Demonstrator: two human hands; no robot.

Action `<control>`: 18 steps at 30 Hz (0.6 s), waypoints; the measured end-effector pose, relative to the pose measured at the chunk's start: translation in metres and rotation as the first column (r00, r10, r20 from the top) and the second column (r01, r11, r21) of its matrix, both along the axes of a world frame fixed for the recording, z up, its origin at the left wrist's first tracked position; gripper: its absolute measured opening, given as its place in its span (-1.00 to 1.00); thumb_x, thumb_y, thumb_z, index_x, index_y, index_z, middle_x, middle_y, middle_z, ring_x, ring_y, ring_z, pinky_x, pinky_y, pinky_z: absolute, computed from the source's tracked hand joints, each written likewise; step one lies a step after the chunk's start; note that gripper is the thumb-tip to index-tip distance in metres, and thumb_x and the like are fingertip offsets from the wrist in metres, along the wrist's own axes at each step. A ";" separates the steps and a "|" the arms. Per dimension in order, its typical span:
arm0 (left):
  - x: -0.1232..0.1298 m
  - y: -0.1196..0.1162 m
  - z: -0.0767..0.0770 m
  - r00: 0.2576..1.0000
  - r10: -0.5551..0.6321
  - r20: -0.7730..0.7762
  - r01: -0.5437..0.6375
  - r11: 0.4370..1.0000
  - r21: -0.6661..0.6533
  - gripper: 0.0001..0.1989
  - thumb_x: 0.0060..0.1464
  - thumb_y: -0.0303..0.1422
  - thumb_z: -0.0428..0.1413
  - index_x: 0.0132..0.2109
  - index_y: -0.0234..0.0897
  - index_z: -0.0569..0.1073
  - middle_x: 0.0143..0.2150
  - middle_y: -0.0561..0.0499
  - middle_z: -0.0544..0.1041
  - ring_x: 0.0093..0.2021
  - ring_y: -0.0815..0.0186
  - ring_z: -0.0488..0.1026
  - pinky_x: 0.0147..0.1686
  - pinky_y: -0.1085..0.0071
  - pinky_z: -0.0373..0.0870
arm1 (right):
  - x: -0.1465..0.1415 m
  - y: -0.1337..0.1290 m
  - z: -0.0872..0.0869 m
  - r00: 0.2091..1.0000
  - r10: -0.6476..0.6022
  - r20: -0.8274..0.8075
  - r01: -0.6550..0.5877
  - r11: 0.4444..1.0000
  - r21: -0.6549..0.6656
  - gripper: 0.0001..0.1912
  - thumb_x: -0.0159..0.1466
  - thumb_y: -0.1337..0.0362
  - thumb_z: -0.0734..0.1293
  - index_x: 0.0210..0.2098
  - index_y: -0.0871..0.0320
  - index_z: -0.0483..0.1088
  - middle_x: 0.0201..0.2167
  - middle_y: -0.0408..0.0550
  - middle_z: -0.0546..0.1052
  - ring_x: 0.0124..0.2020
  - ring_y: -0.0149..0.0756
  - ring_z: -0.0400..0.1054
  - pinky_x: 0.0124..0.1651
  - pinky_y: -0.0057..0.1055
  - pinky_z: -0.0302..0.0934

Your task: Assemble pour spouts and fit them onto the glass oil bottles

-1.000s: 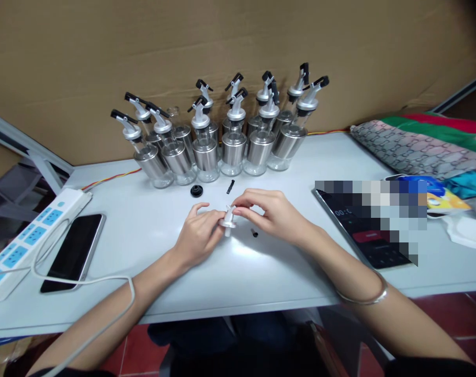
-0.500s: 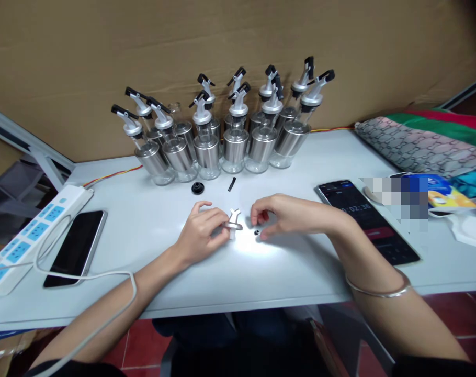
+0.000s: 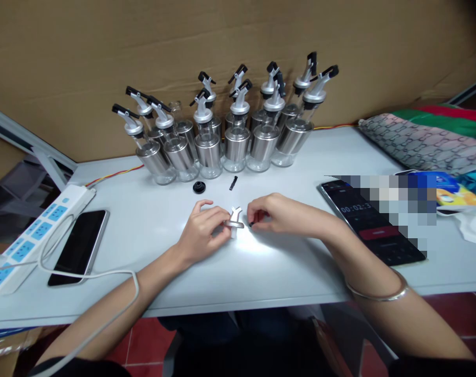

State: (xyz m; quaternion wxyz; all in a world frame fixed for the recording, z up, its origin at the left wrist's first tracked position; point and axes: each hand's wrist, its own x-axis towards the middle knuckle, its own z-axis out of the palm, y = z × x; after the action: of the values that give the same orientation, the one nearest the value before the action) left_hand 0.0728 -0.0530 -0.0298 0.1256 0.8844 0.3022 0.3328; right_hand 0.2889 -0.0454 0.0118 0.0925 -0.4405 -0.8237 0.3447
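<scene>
My left hand (image 3: 202, 228) grips a silver pourer spout (image 3: 235, 221) by the edge of its round collar, with the forked end pointing up. To its right, the fingers of my right hand (image 3: 271, 213) are closed on a small black part (image 3: 251, 224), close to the table top. Most of that part is hidden by the fingertips. Beyond my hands lie a black ring-shaped stopper (image 3: 199, 187) and a thin black lever (image 3: 233, 183), both apart from my fingers.
Several glass-and-steel bottles (image 3: 210, 152) with pourers stand along the cardboard wall. A phone (image 3: 79, 246) and a power strip (image 3: 30, 235) lie left, with a white cable (image 3: 122, 273) crossing my left forearm. Another phone (image 3: 373, 222) showing a timer lies right, near a patterned cloth (image 3: 403, 136).
My right hand has closed its fingers on the small black part that lay on the table and shifted slightly left. My left hand still grips the spout.
</scene>
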 end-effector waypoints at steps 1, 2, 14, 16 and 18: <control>0.000 0.000 0.000 1.000 0.002 -0.001 -0.002 1.000 0.005 -0.81 0.09 -0.48 -0.05 -0.30 -0.26 0.46 -0.37 0.06 0.56 -0.38 0.38 0.48 -0.01 0.22 0.22 | -0.001 0.000 0.001 0.998 -0.033 -0.044 0.034 0.999 0.011 -0.91 0.08 0.47 0.29 -0.45 0.19 0.40 -0.50 -0.14 0.51 -0.47 -0.40 0.36 -0.38 -0.47 0.21; 0.000 0.000 0.000 1.000 0.006 0.000 -0.006 1.000 0.012 -0.82 0.10 -0.48 -0.05 -0.30 -0.26 0.45 -0.36 0.06 0.56 -0.38 0.38 0.49 -0.01 0.22 0.23 | -0.002 -0.001 0.002 0.992 -0.068 -0.102 0.070 0.997 0.017 -0.93 0.09 0.46 0.29 -0.44 0.19 0.38 -0.49 -0.12 0.51 -0.47 -0.39 0.37 -0.37 -0.46 0.23; -0.004 0.009 -0.002 0.996 0.088 0.021 -0.090 0.988 0.125 -0.89 0.10 -0.48 -0.01 -0.32 -0.25 0.39 -0.35 0.06 0.60 -0.36 0.36 0.52 -0.02 0.20 0.23 | -0.016 -0.002 -0.003 0.848 -0.198 -0.491 0.298 0.945 0.132 -0.94 0.17 0.34 0.30 -0.35 0.20 0.40 -0.42 -0.07 0.55 -0.40 -0.36 0.42 -0.31 -0.42 0.28; -0.004 0.009 -0.002 0.995 0.091 0.042 -0.096 0.987 0.130 -0.91 0.11 -0.47 0.00 -0.31 -0.25 0.39 -0.34 0.05 0.60 -0.36 0.36 0.53 -0.02 0.20 0.24 | -0.017 -0.002 -0.005 0.821 -0.227 -0.524 0.341 0.931 0.129 -0.89 0.18 0.31 0.31 -0.32 0.21 0.44 -0.40 -0.05 0.56 -0.37 -0.34 0.43 -0.28 -0.40 0.29; -0.004 0.009 -0.002 0.995 0.085 0.057 -0.092 0.986 0.139 -0.92 0.11 -0.47 0.01 -0.30 -0.26 0.39 -0.34 0.05 0.60 -0.37 0.36 0.53 -0.02 0.20 0.25 | -0.018 -0.002 -0.006 0.808 -0.259 -0.530 0.380 0.916 0.131 -0.86 0.19 0.31 0.30 -0.29 0.21 0.47 -0.37 -0.03 0.57 -0.35 -0.32 0.44 -0.28 -0.39 0.28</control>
State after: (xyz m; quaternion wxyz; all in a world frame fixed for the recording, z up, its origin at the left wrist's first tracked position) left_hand 0.0692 -0.0443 -0.0320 0.0551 0.8679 0.3136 0.3813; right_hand 0.2711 -0.0472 0.0061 0.4110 -0.4548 -0.7186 0.3283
